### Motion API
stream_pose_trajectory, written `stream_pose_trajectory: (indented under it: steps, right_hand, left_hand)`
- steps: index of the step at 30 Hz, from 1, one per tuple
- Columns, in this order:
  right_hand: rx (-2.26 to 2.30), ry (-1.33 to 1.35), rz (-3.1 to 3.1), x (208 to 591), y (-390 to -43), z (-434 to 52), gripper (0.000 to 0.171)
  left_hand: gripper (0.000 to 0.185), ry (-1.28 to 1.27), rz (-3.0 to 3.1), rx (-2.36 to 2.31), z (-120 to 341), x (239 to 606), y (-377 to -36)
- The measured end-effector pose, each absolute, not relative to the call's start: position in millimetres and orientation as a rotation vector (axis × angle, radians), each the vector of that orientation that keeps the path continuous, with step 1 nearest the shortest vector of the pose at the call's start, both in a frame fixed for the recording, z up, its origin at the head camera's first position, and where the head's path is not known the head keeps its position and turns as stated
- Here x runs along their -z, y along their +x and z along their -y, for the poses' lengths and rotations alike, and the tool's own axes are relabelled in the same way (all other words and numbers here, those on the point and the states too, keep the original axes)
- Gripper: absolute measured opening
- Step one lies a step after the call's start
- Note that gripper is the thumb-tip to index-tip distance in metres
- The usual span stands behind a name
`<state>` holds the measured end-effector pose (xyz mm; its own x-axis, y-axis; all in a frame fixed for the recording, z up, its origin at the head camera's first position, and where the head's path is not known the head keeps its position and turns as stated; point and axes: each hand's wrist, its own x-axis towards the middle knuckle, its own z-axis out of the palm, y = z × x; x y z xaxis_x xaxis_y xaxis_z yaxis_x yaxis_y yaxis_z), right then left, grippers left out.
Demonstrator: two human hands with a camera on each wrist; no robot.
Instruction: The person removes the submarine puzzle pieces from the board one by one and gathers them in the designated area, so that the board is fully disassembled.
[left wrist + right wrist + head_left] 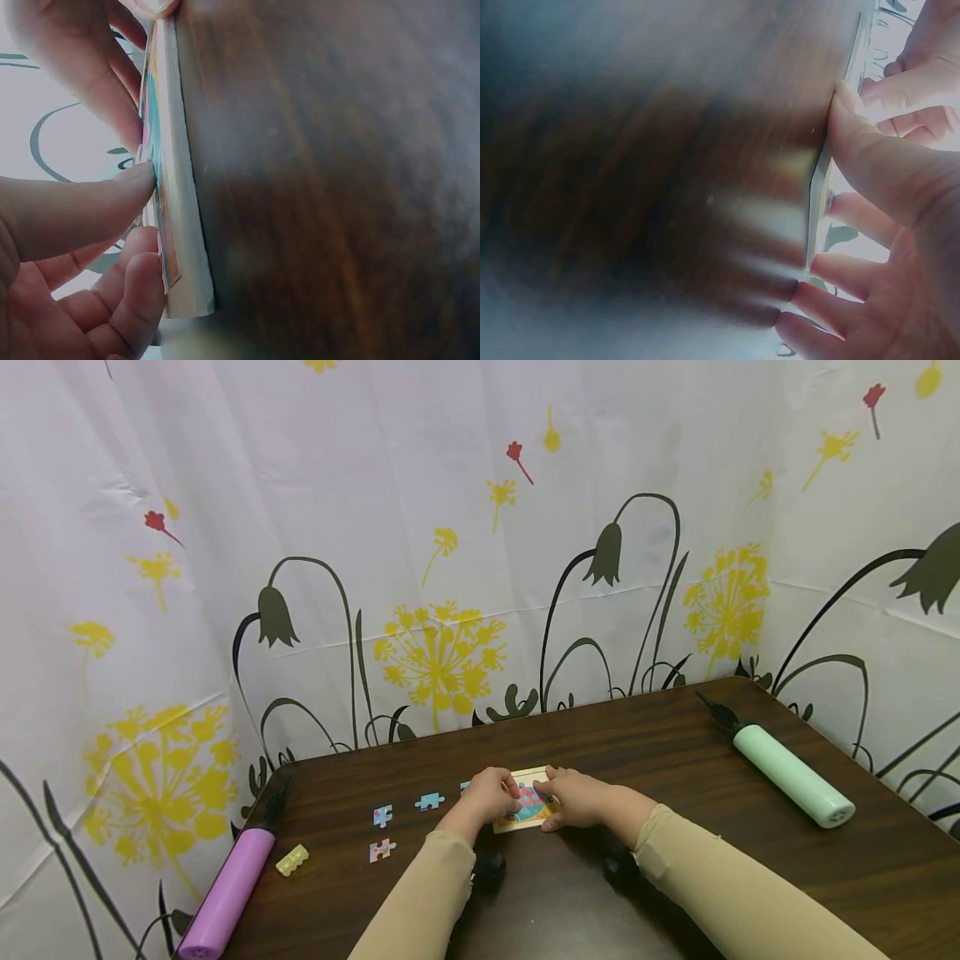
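A small jigsaw puzzle board [531, 815] with a pale wooden rim and a colourful picture lies on the table. My right hand [581, 797] grips its right side, thumb at the near edge and fingers towards the far edge. Over the left part of the board is my left hand [491, 795], its thumb [124, 191] touching the picture and other fingers curled by the rim. Whether a piece is between its fingertips is hidden. Left of the board lie loose puzzle pieces: one blue [430, 802], one blue and pink [382, 815], one mostly pink [381, 850], another partly behind my left hand [464, 787].
A yellow notched block [292, 860] lies on the left of the dark wooden table [637, 739]. Beside it is a purple hand pump [228, 893] with a black nozzle. A mint-green hand pump [793, 775] lies at the right. A flower-patterned curtain [465, 510] hangs behind.
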<state>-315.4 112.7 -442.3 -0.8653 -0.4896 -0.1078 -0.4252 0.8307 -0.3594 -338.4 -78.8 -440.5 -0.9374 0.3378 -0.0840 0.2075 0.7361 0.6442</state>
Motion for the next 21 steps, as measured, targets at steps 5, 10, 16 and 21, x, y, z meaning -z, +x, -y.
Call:
stream_pose_trajectory:
  steps: [5, 10, 16, 21]
  right_hand:
    - [0.48, -0.717, -2.82, 444.8, -317.2, -113.6, 0.073]
    - [0.494, -0.719, -2.819, 445.4, -318.2, -114.0, 0.073]
    - [0.491, -0.716, -2.813, 444.3, -317.9, -114.2, 0.073]
    - [0.49, -0.717, -2.806, 442.7, -316.7, -114.1, 0.072]
  left_hand:
    - [0.015, 0.481, -2.765, -0.948, 77.5, 440.3, -338.6]
    - [0.016, 0.481, -2.771, -0.91, 76.0, 438.9, -337.7]
    - [0.017, 0.493, -2.775, -0.89, 75.4, 439.1, -339.0]
    - [0.016, 0.516, -2.788, -0.903, 75.5, 439.5, -339.3]
